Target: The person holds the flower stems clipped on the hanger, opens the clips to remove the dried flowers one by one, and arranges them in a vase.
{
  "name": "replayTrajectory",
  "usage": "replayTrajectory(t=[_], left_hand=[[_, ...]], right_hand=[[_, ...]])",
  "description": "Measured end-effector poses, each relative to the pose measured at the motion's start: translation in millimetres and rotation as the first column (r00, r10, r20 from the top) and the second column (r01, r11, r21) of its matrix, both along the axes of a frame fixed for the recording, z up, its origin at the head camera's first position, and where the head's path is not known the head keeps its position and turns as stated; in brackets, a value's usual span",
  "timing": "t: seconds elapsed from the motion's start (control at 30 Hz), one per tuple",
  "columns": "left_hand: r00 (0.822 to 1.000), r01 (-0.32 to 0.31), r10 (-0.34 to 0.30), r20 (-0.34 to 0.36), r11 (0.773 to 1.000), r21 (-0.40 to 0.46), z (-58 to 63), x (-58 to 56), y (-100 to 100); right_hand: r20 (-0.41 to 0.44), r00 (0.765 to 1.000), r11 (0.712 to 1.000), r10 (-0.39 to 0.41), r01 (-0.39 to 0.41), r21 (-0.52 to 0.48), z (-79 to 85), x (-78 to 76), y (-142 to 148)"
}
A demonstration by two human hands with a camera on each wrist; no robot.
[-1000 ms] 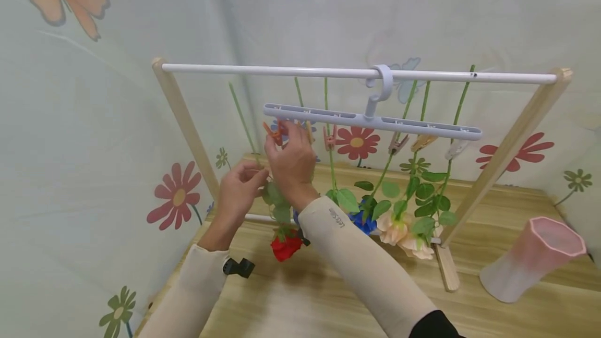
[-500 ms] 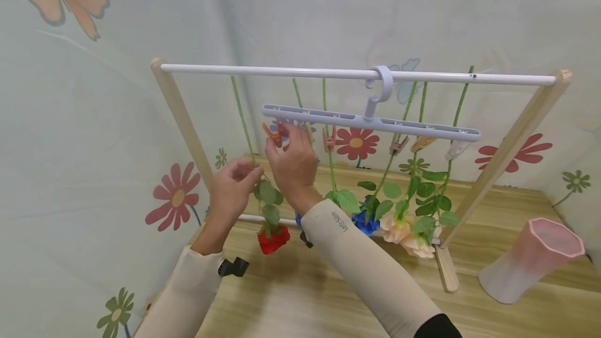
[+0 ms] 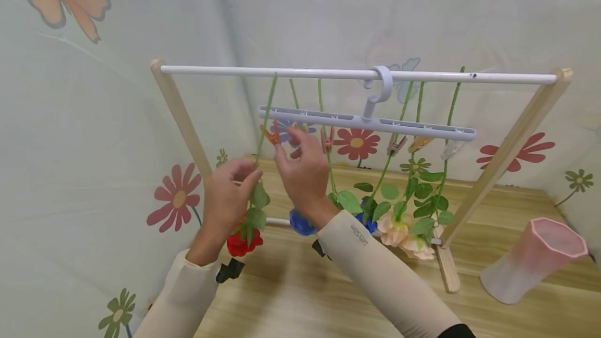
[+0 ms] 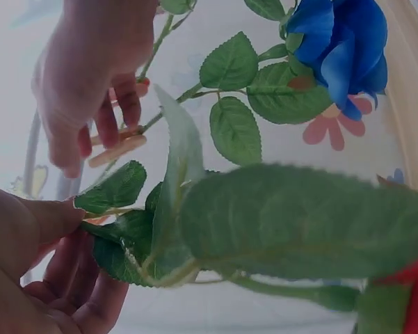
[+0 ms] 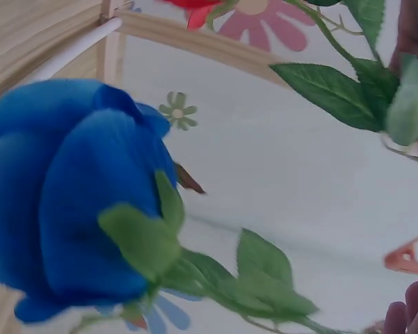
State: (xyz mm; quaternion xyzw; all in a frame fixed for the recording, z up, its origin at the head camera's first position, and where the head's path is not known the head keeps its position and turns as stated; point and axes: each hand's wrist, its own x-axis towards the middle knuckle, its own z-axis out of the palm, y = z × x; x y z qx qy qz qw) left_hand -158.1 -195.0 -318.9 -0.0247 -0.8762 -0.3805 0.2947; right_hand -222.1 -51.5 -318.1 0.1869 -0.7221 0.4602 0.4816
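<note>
My left hand (image 3: 227,192) pinches the green stem of a red rose (image 3: 244,239) that hangs bloom down. The stem's upper end passes in front of the left end of a white clip hanger (image 3: 319,117). An orange clothespin (image 3: 271,133) dangles from that end, right beside the stem. My right hand (image 3: 305,171) is just right of the orange clothespin, fingers loosely bent and holding nothing. Close by, a blue rose (image 5: 76,195) hangs upside down, large in the right wrist view. The red rose's leaves (image 4: 299,216) fill much of the left wrist view.
The hanger hooks over a white rod (image 3: 281,71) on a wooden stand (image 3: 507,155). Farther right, several more roses hang from clothespins, including peach ones (image 3: 394,228). A pink and white vase (image 3: 530,260) stands on the wooden table (image 3: 300,301) at right.
My left hand has shifted slightly left while the red rose's stem top swung right, up to the hanger's end. My right hand has come away from the orange clothespin, rightward and down.
</note>
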Motion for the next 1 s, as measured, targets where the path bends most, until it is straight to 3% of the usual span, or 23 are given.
replayTrajectory(t=[0.1,0.2,0.33,0.43,0.53,0.67,1.0], left_hand=[[0.998,0.016,-0.021,-0.062,0.996,-0.088,1.7,2.2,2.8],[0.995,0.029,-0.047,-0.090,0.982,-0.188,5.4,5.6,6.8],[0.996,0.038,-0.063,-0.067,0.946,-0.322,12.6,12.4,16.9],[0.996,0.037,-0.068,-0.063,0.916,-0.400,15.3,16.3,24.8],[0.993,0.033,-0.082,-0.089,0.888,-0.458,16.4,18.3,31.0],[0.990,0.014,-0.084,-0.113,0.859,-0.513,17.2,19.8,38.0],[0.983,0.038,-0.130,-0.127,0.830,-0.556,17.1,19.5,51.2]], right_hand=[[-0.069,0.996,0.998,0.052,-0.051,0.026,4.8,12.9,13.4],[-0.178,0.982,0.994,0.061,-0.044,0.098,12.8,25.2,26.8],[-0.351,0.936,0.969,0.014,0.075,0.237,20.0,36.6,43.6],[-0.418,0.908,0.917,-0.024,0.186,0.353,18.7,41.8,54.2],[-0.434,0.900,0.847,-0.046,0.266,0.461,13.4,45.1,62.1],[-0.450,0.891,0.781,-0.059,0.322,0.535,6.7,47.5,68.0],[-0.400,0.915,0.722,-0.051,0.310,0.618,0.6,47.6,77.5]])
